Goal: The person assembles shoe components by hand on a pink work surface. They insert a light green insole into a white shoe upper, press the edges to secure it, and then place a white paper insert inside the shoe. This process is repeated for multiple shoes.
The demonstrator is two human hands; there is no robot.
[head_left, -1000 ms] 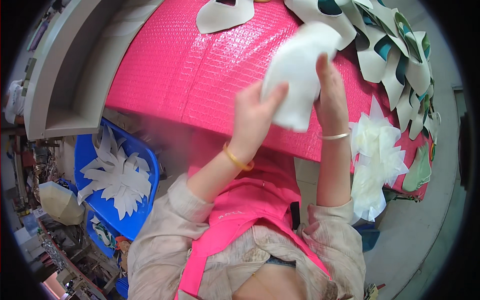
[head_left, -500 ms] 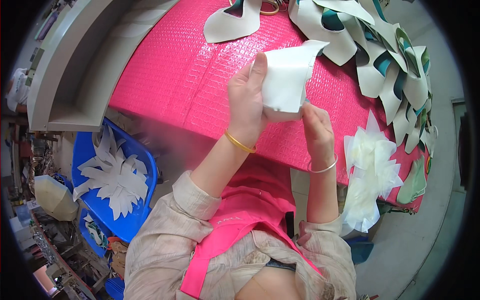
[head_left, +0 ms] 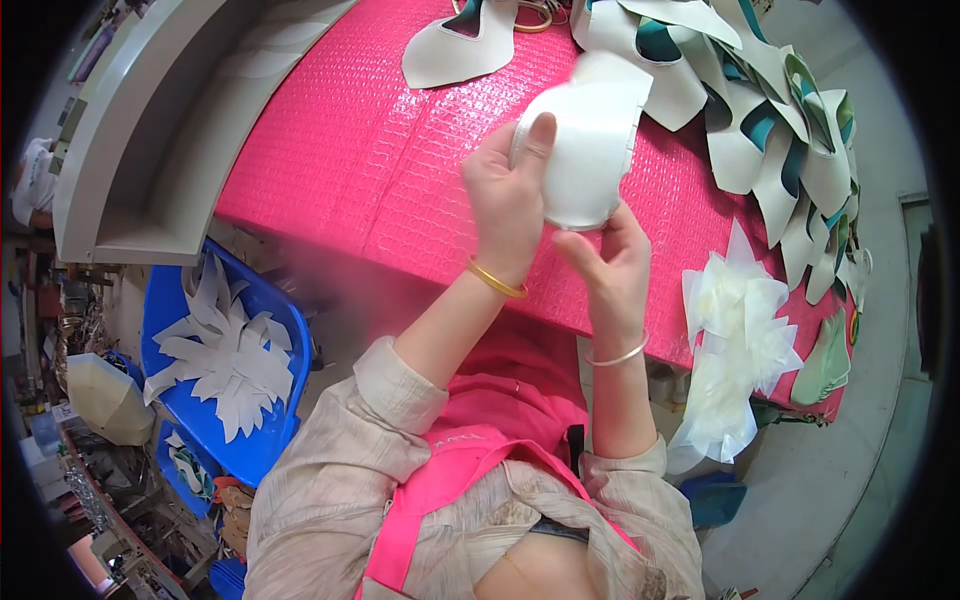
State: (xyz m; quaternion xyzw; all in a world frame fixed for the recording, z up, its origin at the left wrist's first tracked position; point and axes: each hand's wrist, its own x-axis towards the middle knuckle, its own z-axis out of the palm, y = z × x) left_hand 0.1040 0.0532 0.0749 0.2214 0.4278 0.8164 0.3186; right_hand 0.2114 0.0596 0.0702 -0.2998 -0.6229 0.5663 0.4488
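Both hands hold one white curved shoe-upper piece [head_left: 590,150] above the pink bubble-textured table [head_left: 330,160]. My left hand [head_left: 508,200] grips its left edge, thumb pressed on the face. My right hand [head_left: 610,270] pinches its lower edge from below. A gold bangle circles the left wrist, a thin silver one the right. The piece is bent into a cup shape.
White-and-teal cut pieces [head_left: 760,130] fan across the table's far right. A stack of translucent white pieces [head_left: 730,350] hangs off the right edge. A blue bin [head_left: 285,420] of white cutouts stands low at left. A grey shelf [head_left: 150,150] borders the table's left.
The white piece, held flat and higher a second ago, has been bent into a cup. My right hand slid from its right side down to its lower edge; my left thumb now presses its face.
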